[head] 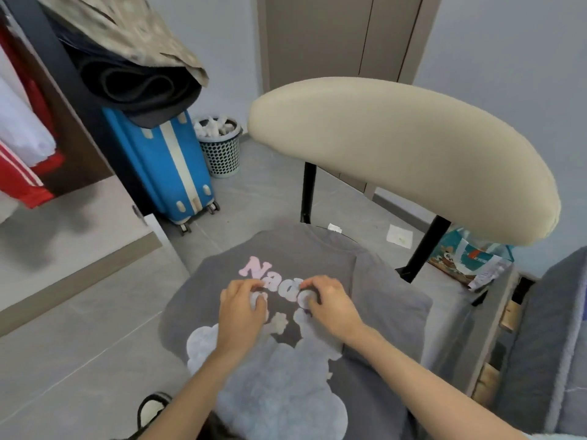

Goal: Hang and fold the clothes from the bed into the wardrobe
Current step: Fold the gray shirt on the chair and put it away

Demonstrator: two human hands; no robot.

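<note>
A grey T-shirt (390, 300) with pink lettering and a pale cloud print lies spread over the seat of a chair, print side up, one side folded in. My left hand (243, 309) and my right hand (330, 301) are side by side at the middle of the print, fingers curled and pinching the fabric. At the far left the wardrobe (79, 134) stands with red and white clothes (25, 154) hanging inside.
The chair's cream backrest (413, 154) curves over the shirt. A blue suitcase (165, 166) piled with rolled dark cloth stands by the wardrobe, a mesh bin (220, 147) behind it. The grey bed edge (559, 344) is at the right, a printed bag (467, 258) beside it.
</note>
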